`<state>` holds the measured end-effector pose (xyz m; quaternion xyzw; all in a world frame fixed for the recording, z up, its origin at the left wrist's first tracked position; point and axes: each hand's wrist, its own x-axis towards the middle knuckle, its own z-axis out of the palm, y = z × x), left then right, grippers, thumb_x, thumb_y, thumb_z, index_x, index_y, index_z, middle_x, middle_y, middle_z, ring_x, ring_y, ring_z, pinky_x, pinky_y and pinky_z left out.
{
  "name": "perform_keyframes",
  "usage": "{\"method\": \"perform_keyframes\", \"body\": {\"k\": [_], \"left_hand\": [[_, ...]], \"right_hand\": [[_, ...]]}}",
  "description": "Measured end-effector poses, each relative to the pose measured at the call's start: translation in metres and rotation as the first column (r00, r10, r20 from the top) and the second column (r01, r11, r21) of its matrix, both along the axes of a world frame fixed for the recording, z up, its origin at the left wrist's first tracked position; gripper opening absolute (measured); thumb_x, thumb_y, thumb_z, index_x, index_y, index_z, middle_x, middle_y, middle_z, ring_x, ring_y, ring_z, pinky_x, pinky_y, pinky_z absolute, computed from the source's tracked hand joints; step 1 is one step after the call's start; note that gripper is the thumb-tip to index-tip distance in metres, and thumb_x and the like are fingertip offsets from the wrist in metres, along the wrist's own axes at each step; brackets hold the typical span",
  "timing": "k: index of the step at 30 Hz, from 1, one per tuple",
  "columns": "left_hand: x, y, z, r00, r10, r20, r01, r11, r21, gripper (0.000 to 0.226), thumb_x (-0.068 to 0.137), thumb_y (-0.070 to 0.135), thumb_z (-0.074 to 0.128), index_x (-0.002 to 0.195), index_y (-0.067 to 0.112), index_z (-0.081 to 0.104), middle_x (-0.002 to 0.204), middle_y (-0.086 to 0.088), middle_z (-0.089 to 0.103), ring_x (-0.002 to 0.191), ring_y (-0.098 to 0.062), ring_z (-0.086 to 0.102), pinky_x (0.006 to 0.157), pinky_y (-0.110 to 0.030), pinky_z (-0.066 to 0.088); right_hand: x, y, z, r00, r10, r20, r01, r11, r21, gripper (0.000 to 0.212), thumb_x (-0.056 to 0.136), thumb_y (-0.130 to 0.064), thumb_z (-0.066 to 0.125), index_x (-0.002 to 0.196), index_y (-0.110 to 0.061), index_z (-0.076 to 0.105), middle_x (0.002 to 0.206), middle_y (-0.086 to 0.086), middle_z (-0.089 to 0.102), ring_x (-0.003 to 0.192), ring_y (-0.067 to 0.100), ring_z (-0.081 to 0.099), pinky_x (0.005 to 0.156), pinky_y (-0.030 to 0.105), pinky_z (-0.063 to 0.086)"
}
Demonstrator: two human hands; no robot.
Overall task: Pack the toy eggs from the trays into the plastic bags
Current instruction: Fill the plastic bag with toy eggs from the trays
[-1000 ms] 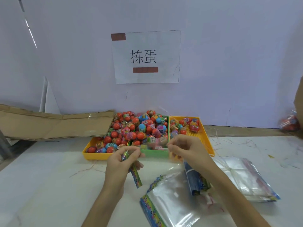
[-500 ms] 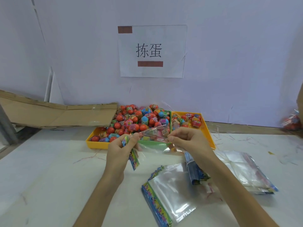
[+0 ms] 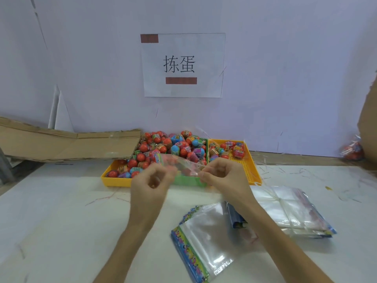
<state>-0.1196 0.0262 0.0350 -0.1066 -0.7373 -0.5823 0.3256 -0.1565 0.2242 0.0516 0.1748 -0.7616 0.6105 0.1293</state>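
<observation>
Both hands, left hand [image 3: 152, 181] and right hand [image 3: 221, 175], pinching clear plastic bag [image 3: 181, 163] edges with curled fingers above green tray [image 3: 188, 181], likely spreading its mouth for toy eggs [image 3: 173, 148] heaped just behind.

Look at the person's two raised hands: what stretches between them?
In the head view, a clear plastic bag spans the gap, pinched by the left hand and right hand, in front of the trays of colourful toy eggs.
</observation>
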Motion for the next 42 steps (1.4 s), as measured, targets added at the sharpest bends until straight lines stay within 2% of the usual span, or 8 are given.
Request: {"method": "perform_keyframes", "body": {"k": [5,10,17,20,26,33,38,42], "left_hand": [[0.002,0.013,-0.008,0.993,-0.036,0.111,0.062,0.97,-0.235,0.036,0.082,0.065,0.062,0.073,0.031,0.07,0.065,0.006,0.063,0.053,-0.012,0.047,0.05,-0.027,0.037],[0.003,0.009,-0.004,0.997,-0.049,0.061,0.059,0.981,-0.186,0.02,0.094,0.036,0.062,0.077,0.028,0.068,0.062,0.005,0.059,0.055,-0.023,0.05,0.052,-0.043,0.041],[0.001,0.011,-0.003,0.99,-0.067,0.128,0.089,0.98,-0.178,0.027,0.098,0.022,0.066,0.072,0.03,0.066,0.055,0.008,0.055,0.052,-0.007,0.048,0.052,-0.017,0.035],[0.001,0.01,-0.005,0.984,-0.086,0.154,0.114,0.976,-0.186,0.027,0.098,0.022,0.066,0.071,0.024,0.067,0.054,0.002,0.056,0.051,-0.007,0.046,0.051,-0.02,0.035],[0.001,0.012,-0.011,0.974,-0.137,0.18,0.183,0.945,-0.272,0.023,0.095,0.031,0.063,0.073,0.026,0.069,0.059,0.002,0.058,0.055,-0.019,0.051,0.052,-0.028,0.038],[0.001,0.013,-0.015,0.98,-0.121,0.161,0.173,0.915,-0.365,0.03,0.095,0.038,0.059,0.07,0.021,0.063,0.059,0.002,0.056,0.057,-0.02,0.052,0.055,-0.043,0.044],[0.002,0.013,-0.01,0.977,-0.138,0.161,0.177,0.95,-0.258,0.024,0.094,0.035,0.061,0.071,0.025,0.066,0.059,0.005,0.058,0.055,-0.013,0.051,0.052,-0.028,0.041],[0.003,0.012,-0.001,0.862,-0.416,0.289,0.425,0.905,0.033,0.024,0.094,0.033,0.06,0.083,0.02,0.076,0.064,0.0,0.063,0.057,-0.015,0.056,0.05,-0.024,0.043]], "right_hand": [[0.008,-0.008,-0.001,0.981,0.172,-0.087,-0.168,0.985,0.049,0.007,0.084,-0.013,0.081,0.085,-0.015,0.075,0.078,0.005,0.074,0.074,0.026,0.072,0.069,0.038,0.061],[0.012,-0.012,-0.002,0.961,0.27,-0.059,-0.266,0.961,0.07,0.01,0.09,-0.009,0.074,0.093,-0.018,0.079,0.086,0.0,0.077,0.082,0.021,0.075,0.077,0.033,0.061],[0.008,-0.01,-0.002,0.981,-0.142,-0.134,0.145,0.989,0.013,0.013,0.086,-0.005,0.076,0.084,-0.017,0.079,0.067,-0.003,0.071,0.064,0.02,0.068,0.061,0.032,0.056],[0.007,-0.008,-0.002,0.963,-0.181,-0.199,0.199,0.977,0.075,0.012,0.083,-0.006,0.079,0.085,-0.018,0.077,0.069,-0.008,0.07,0.062,0.011,0.065,0.059,0.024,0.052],[0.009,-0.012,-0.012,0.984,0.053,-0.168,0.006,0.943,0.333,0.021,0.078,-0.024,0.084,0.087,-0.024,0.065,0.073,-0.011,0.063,0.06,0.007,0.058,0.053,0.016,0.043],[0.003,-0.005,-0.012,0.944,-0.252,-0.215,0.306,0.912,0.272,0.024,0.081,-0.005,0.078,0.085,-0.025,0.065,0.075,-0.01,0.064,0.07,0.006,0.059,0.06,0.016,0.048],[0.006,-0.01,-0.012,0.973,-0.164,-0.162,0.207,0.933,0.296,0.017,0.086,-0.005,0.074,0.09,-0.021,0.071,0.074,-0.004,0.066,0.066,0.006,0.061,0.057,0.014,0.049],[0.001,-0.004,-0.003,0.986,-0.098,0.135,0.105,0.993,-0.049,0.015,0.093,-0.001,0.065,0.088,-0.014,0.071,0.069,0.003,0.072,0.058,0.013,0.066,0.056,0.025,0.056]]}}
